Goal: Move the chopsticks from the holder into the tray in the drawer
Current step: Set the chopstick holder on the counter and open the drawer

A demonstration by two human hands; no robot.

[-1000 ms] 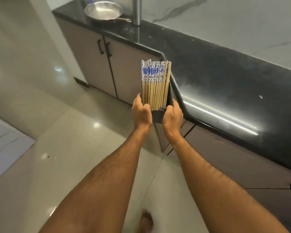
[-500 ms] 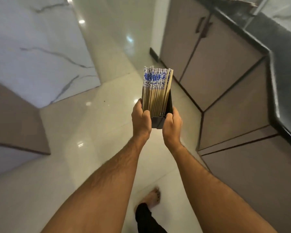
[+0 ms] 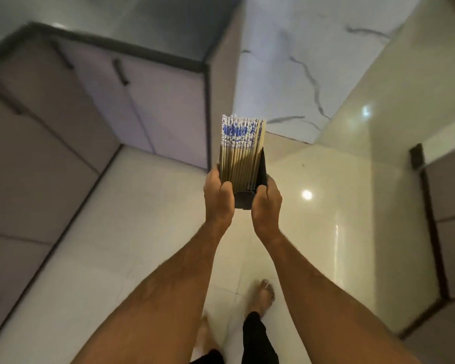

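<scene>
Gripping the black holder (image 3: 244, 199) from both sides: left hand (image 3: 219, 198) curled round its left wall, thumb lying against the front of the chopsticks; right hand (image 3: 266, 203) curled round its right wall and lower corner. Fingertips of both hands hidden behind the holder. Packed upright between the two hands, a tight row of bamboo chopsticks (image 3: 241, 153) with blue-and-white patterned tops, rising well above the holder's rim and above the thumbs. Held out in front at arm's length, both bare forearms reaching forward from the lower edge of the view. Beneath the hands, glossy pale floor tiles (image 3: 147, 206) with bright light spots. Below the wrists and between the forearms, a bare foot (image 3: 262, 294) on the tiles and a dark trouser leg (image 3: 255, 334). Left of the hands, grey cabinets (image 3: 90, 106) with dark handles under a dark countertop edge. Beyond the chopstick tops, a white marble-veined wall (image 3: 300, 61). Far right of the hands, a further cabinet (image 3: 449, 206), blurred. Drawer and tray out of view.
</scene>
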